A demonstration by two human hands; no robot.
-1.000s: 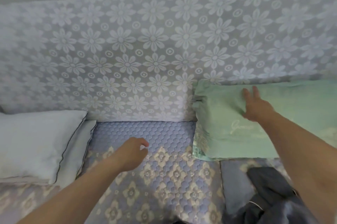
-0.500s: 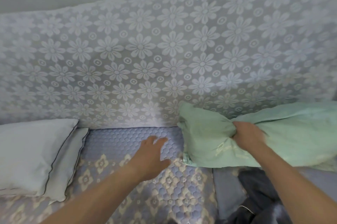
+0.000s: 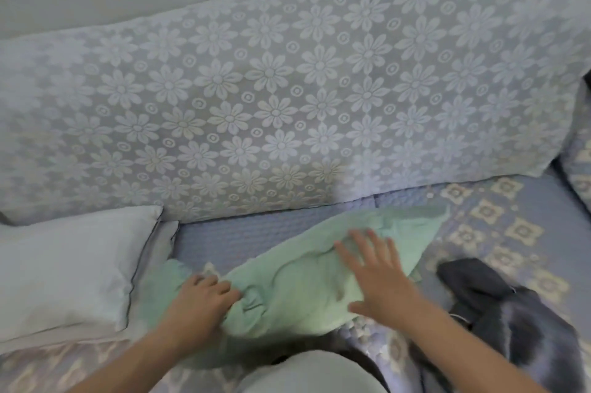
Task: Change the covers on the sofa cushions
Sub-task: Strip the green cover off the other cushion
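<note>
Moved: green cushion (image 3: 307, 284) now pulled from right backrest spot to near-centre seat, lying flat.
L hand (image 3: 204, 300): grips its bunched left end.
R hand (image 3: 377, 274): flat, fingers spread, pressing top.
Progress: early; cover still on, white cushion (image 3: 64, 268) far left untouched.

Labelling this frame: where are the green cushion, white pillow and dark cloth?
green cushion (image 3: 307, 293), head view, its rumpled middle
white pillow (image 3: 64, 268), head view, its top face
dark cloth (image 3: 511, 322), head view, its bunched centre
</note>
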